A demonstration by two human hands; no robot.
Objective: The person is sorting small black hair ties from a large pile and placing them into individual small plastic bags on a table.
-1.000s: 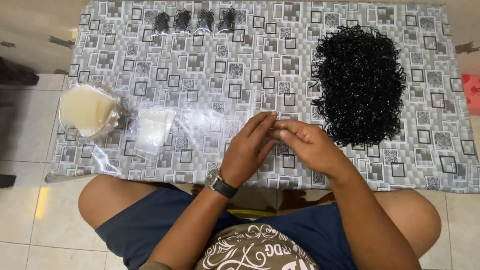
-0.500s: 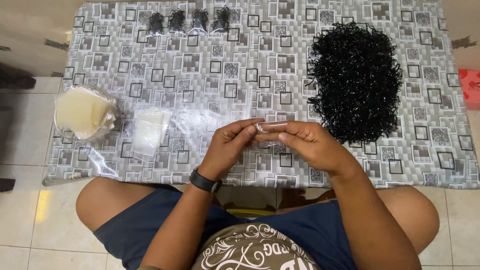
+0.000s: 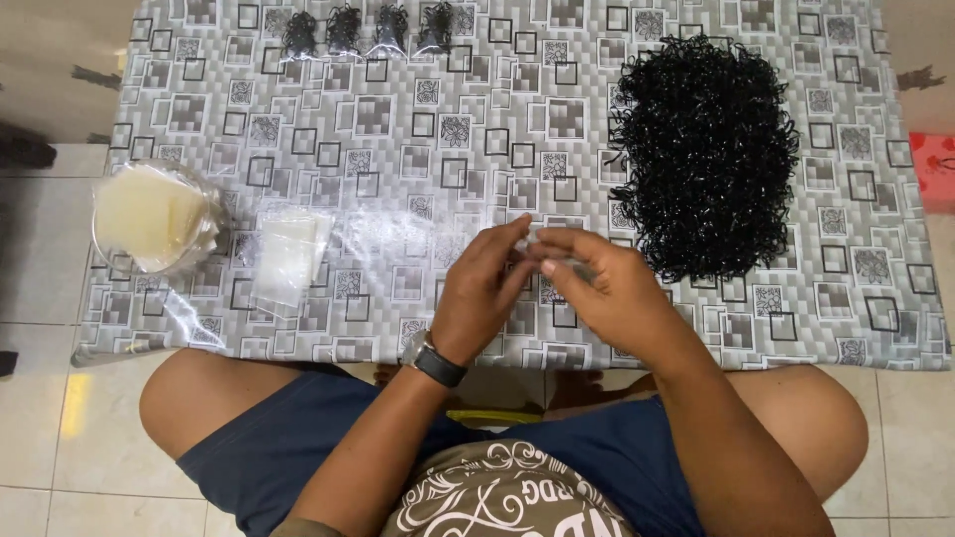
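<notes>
My left hand (image 3: 485, 293) and my right hand (image 3: 602, 288) meet over the near middle of the low table (image 3: 398, 139), fingertips pinched together on a small clear plastic bag (image 3: 545, 242) that barely shows between them. A black watch sits on my left wrist. Just right of my hands lies a big heap of small black rubber bands (image 3: 708, 149). What is inside the bag is hidden by my fingers.
A stack of flat clear bags (image 3: 288, 254) lies left of my hands. Further left stands a round clear bag of pale bags (image 3: 149, 214). Several filled little bags of black bands (image 3: 363, 27) line the far edge. My knees are under the near edge.
My hands have stayed together at the near middle, the fingers shifting on the small bag. The view moved slightly.
</notes>
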